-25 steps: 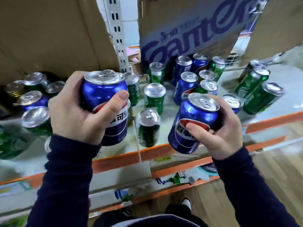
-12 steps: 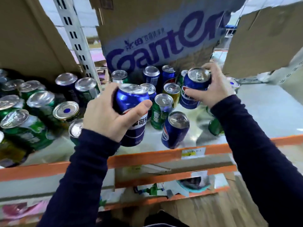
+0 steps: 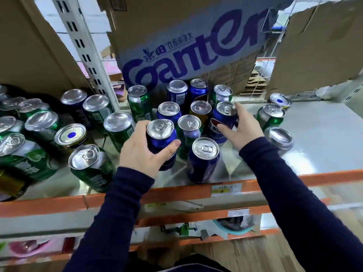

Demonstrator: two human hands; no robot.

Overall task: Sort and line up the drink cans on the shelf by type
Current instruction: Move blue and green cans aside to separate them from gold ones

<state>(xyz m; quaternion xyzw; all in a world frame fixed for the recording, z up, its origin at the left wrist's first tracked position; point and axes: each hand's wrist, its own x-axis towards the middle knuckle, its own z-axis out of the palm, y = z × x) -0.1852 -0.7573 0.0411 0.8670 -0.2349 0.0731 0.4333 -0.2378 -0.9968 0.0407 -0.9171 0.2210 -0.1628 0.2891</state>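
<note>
My left hand (image 3: pixel 143 154) grips a blue cola can (image 3: pixel 162 138) upright, low over the metal shelf (image 3: pixel 318 146) near its front edge. My right hand (image 3: pixel 241 130) holds a second blue cola can (image 3: pixel 222 122) that stands among other blue cans, fingers wrapped round its right side. Another blue can (image 3: pixel 203 160) stands in front between my hands. Behind are more blue cans (image 3: pixel 176 93), a yellow can (image 3: pixel 200 110) and green cans (image 3: pixel 139 103). Several green beer cans (image 3: pixel 92 169) crowd the shelf's left part.
A cardboard box printed with blue lettering (image 3: pixel 188 46) stands behind the cans. A white slotted upright (image 3: pixel 84 48) divides the shelf. Plain cardboard (image 3: pixel 318 42) leans at the right, with a few cans (image 3: pixel 272 116) near it. An orange beam (image 3: pixel 306 179) edges the shelf front.
My right hand has carried its blue can down from the air to among the blue cans at the back. My left hand has lowered its can toward the shelf.
</note>
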